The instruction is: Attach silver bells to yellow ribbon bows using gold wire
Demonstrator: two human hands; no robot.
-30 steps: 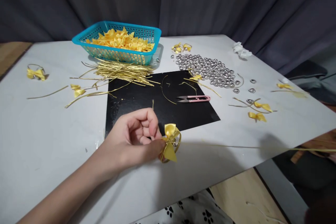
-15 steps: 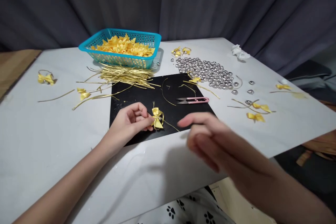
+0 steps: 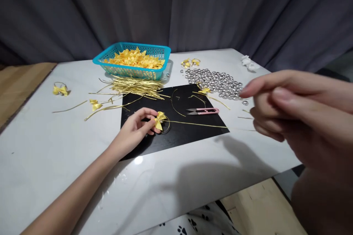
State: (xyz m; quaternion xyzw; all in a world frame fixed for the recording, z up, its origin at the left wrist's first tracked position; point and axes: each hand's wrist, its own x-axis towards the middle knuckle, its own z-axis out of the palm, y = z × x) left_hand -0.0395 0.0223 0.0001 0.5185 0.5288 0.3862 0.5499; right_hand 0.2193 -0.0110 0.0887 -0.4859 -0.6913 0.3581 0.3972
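Observation:
My left hand (image 3: 140,123) is closed over the black mat, pinching a yellow ribbon bow (image 3: 160,120) between thumb and fingers. A silver bead shows at the bow's middle, and a thin gold loop hangs at its right side. From the bow a gold cord (image 3: 198,124) runs nearly straight to the right. At its far end my right hand (image 3: 278,106) is raised over the table's right side with fingers curled, closed on the cord. The exact grip point is hidden behind the fingers.
Pink-handled thread snips (image 3: 202,111) lie on the black mat (image 3: 176,141). Behind are a pile of gold cords (image 3: 135,87), a turquoise basket (image 3: 132,70) of yellow bows and many silver beads (image 3: 216,80). A looped bow (image 3: 60,89) sits left; crumpled white tissue (image 3: 249,63) sits back right.
My right hand has moved right and up, drawing the gold cord out straight. My left hand still pinches the bow, which has turned slightly. The whole view has shifted a little.

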